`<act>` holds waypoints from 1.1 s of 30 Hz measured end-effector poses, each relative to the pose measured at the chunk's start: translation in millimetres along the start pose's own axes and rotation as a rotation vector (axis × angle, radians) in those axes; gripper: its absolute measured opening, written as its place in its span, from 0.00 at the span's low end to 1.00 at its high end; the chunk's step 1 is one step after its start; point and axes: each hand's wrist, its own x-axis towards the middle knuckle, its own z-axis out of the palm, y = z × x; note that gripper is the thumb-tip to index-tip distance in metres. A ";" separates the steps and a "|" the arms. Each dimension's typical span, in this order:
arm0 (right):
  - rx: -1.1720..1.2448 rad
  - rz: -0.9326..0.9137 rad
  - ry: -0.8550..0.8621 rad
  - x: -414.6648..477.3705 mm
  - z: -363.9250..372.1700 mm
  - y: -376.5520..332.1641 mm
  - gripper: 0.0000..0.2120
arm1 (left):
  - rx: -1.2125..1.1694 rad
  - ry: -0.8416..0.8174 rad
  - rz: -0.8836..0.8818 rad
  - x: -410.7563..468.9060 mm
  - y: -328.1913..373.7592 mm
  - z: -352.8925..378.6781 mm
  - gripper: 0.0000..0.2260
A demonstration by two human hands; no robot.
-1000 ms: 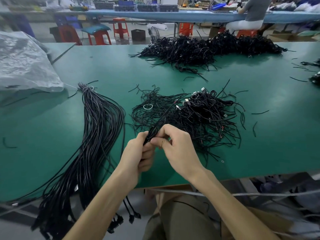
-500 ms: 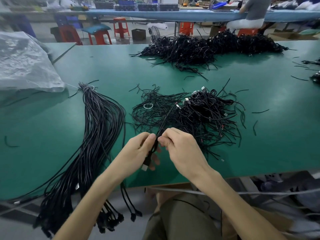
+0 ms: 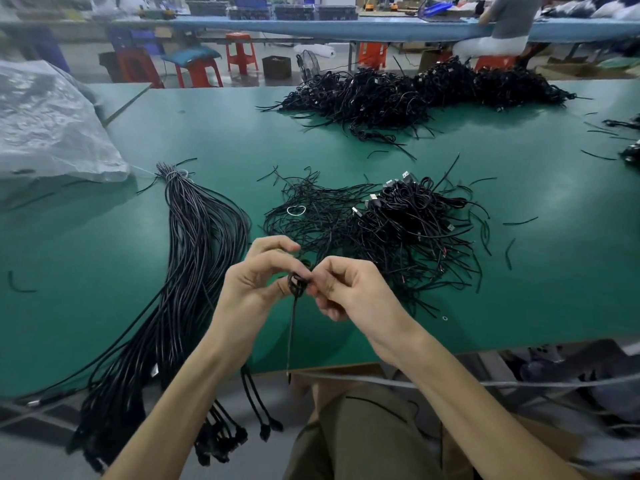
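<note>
The green worktop [image 3: 519, 289] carries a big far heap [image 3: 415, 91] of black cables. At the left lies a long tied bundle [image 3: 194, 244] of straight cables, and nearer is a pile [image 3: 398, 226] that seems to hold coiled pieces and loose ties. Above the near edge, the left hand [image 3: 252, 285] and the right hand [image 3: 353, 289] both pinch one cable [image 3: 296, 285], wound into a small coil, with its tail hanging loose. I judge that this coil is not yet tied and that many cables in the bundle are left.
</note>
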 end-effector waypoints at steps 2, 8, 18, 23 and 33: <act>0.107 0.090 -0.045 -2.0 0.7 1.0 0.14 | 0.051 0.024 0.005 1.1 2.2 -0.3 0.09; -0.065 -0.072 0.096 0.1 -0.2 3.2 0.13 | -0.136 0.057 -0.243 -1.6 1.9 -3.0 0.09; -0.418 -0.192 0.123 -6.6 -1.1 9.7 0.11 | 0.199 -0.052 -0.069 0.3 18.8 -1.5 0.11; -0.047 -0.042 0.046 -4.3 1.4 -2.2 0.14 | 0.269 0.103 0.217 -6.0 25.1 9.7 0.08; -0.130 -0.049 0.108 -7.1 -10.6 -9.6 0.15 | 0.204 -0.061 0.034 -7.7 29.1 -3.7 0.08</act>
